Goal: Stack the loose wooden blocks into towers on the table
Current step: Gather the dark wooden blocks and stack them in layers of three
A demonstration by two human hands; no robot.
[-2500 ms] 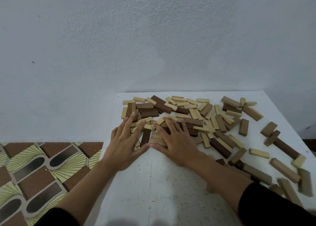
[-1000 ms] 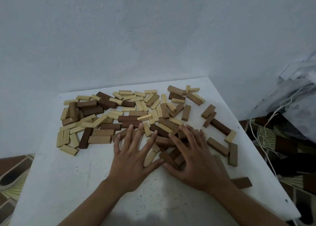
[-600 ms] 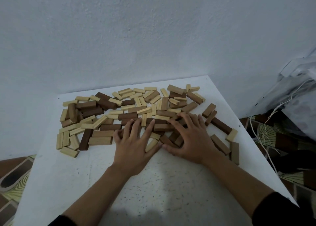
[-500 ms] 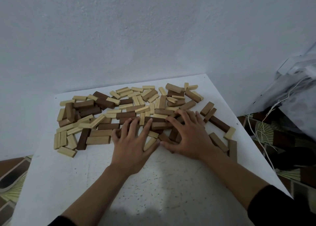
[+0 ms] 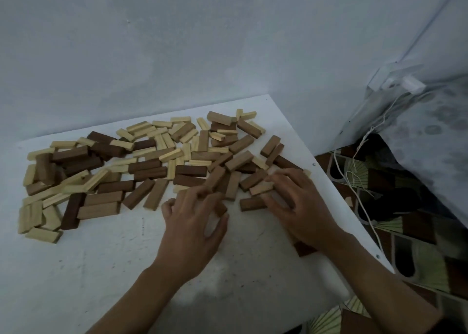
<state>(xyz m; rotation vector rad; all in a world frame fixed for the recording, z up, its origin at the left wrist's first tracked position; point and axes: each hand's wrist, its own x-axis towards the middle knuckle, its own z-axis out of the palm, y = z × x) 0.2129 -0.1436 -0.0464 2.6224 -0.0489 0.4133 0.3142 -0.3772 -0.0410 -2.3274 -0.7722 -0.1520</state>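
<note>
Left hand [image 5: 195,222] pinches a brown block [image 5: 220,209]; right hand [image 5: 301,207] curls over blocks [image 5: 260,188], grip unclear. Loose pile [image 5: 152,166] lies beyond both hands on the surface [image 5: 101,270]. Lift one cleanly, build nearside.

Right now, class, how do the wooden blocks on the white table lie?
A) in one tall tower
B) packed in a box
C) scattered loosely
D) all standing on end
C: the light and dark rectangular wooden blocks lie scattered across the white table, with none stacked into a tower.
</note>
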